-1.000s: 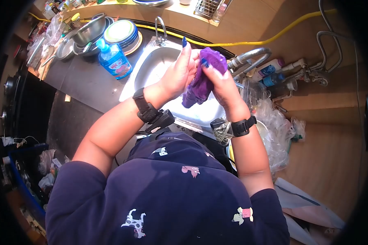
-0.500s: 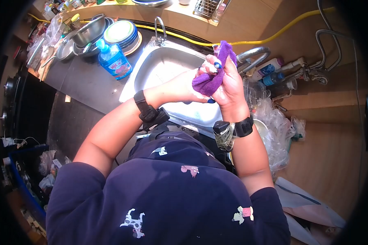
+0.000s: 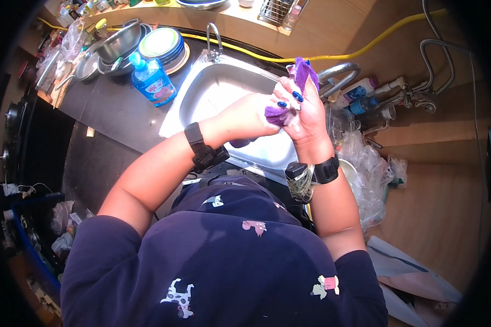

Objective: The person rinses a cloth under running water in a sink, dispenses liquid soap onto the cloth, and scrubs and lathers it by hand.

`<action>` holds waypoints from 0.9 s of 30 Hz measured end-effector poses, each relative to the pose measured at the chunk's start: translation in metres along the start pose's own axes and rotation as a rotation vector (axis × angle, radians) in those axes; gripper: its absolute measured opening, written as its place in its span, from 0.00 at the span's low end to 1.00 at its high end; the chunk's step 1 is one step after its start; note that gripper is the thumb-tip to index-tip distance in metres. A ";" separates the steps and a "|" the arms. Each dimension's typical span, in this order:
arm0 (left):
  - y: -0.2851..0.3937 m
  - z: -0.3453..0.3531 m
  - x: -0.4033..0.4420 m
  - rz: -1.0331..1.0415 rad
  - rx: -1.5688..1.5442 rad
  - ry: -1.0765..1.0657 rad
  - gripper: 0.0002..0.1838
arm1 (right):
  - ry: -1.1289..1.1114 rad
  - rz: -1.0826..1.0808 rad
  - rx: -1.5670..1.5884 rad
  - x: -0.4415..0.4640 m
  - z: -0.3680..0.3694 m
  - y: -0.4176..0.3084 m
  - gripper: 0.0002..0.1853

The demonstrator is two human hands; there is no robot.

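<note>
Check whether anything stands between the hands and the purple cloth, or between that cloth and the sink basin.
Nothing: the left hand and right hand both grip the purple cloth. Nothing visible blocks the way to the sink basin, though the hands and left forearm hide part of it.

A soft purple cloth (image 3: 306, 76) is held bunched and creased between both hands (image 3: 299, 114), partly hidden by fingers; one end is pointed upward, a lower fold is pressed at the palms; it is held up near the sink's (image 3: 193, 95) right edge.
</note>
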State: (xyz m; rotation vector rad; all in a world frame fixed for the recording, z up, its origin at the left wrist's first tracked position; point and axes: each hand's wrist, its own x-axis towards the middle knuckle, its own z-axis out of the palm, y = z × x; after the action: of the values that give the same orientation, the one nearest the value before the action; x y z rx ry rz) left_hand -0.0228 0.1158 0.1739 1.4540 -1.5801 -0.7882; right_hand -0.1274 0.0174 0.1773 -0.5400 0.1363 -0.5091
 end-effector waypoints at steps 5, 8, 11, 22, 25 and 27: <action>-0.008 0.010 0.003 0.095 0.102 0.096 0.08 | 0.005 0.015 -0.010 0.000 -0.003 0.000 0.15; -0.014 0.013 0.003 0.121 0.189 0.103 0.08 | -0.006 0.027 -0.003 0.000 -0.005 0.002 0.14; -0.016 0.015 0.001 0.111 0.161 0.132 0.08 | -0.001 0.020 -0.022 0.000 -0.008 0.002 0.14; -0.053 0.004 0.002 -0.143 0.134 0.267 0.06 | 0.098 -0.161 0.082 0.002 -0.009 -0.016 0.13; -0.049 0.000 -0.001 -0.206 -0.043 0.330 0.08 | 0.068 -0.152 0.102 0.000 -0.011 -0.021 0.13; -0.049 -0.003 0.000 -0.226 -0.031 0.392 0.10 | 0.062 -0.164 0.081 0.000 -0.013 -0.020 0.14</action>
State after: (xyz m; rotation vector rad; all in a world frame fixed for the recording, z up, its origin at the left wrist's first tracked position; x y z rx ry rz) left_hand 0.0030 0.1092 0.1322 1.6662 -1.1188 -0.6022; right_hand -0.1389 -0.0036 0.1772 -0.4584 0.1304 -0.6883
